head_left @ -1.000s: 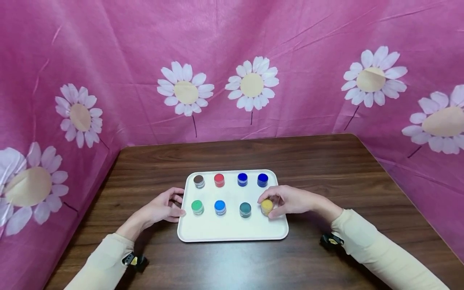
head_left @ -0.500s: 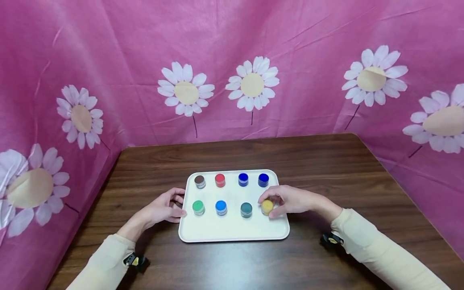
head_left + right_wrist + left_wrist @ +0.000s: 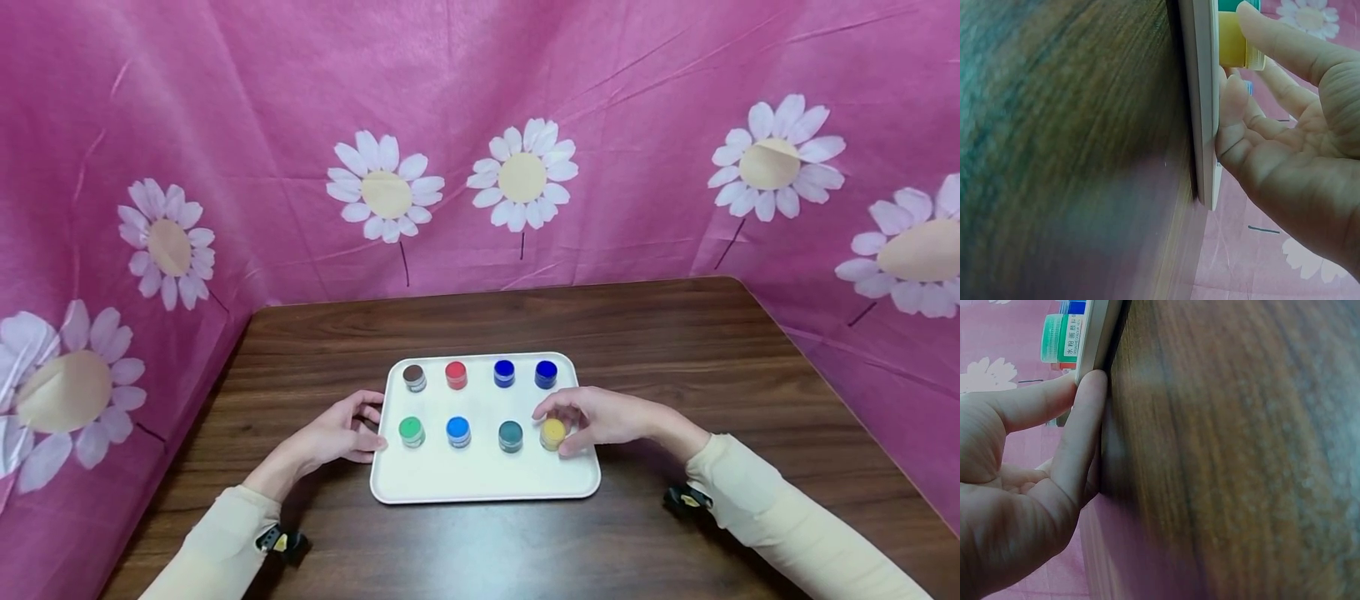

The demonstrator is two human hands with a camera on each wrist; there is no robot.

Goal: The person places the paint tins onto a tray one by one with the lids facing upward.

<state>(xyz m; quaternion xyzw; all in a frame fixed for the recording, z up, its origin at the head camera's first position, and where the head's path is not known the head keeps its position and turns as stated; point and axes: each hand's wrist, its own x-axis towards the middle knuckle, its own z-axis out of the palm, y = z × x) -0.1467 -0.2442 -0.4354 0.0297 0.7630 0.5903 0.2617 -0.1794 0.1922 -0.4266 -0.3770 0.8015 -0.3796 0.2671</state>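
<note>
On a white tray (image 3: 480, 482), small paint jars stand in two rows. My left hand (image 3: 348, 429) pinches the tray's left edge; in the left wrist view the thumb lies at the rim beside a green paint jar (image 3: 1060, 339). Toward the tray's right edge, my right hand (image 3: 592, 417) holds a yellow paint jar (image 3: 553, 433) with thumb and fingers around its side. In the right wrist view the thumb touches the lid of the yellow jar, which stands upright on the tray. A teal paint jar (image 3: 511, 437) is just left of it.
Blue (image 3: 458, 432) and green jars continue the near row. The far row has brown (image 3: 414, 377), red (image 3: 456, 375) and two dark blue (image 3: 504, 373) jars. The tray lies on a brown wooden table (image 3: 480, 550); a pink flowered curtain (image 3: 450, 67) surrounds it.
The yellow paint jar and my right hand have shifted very slightly toward me. My left hand stays at the tray's edge.
</note>
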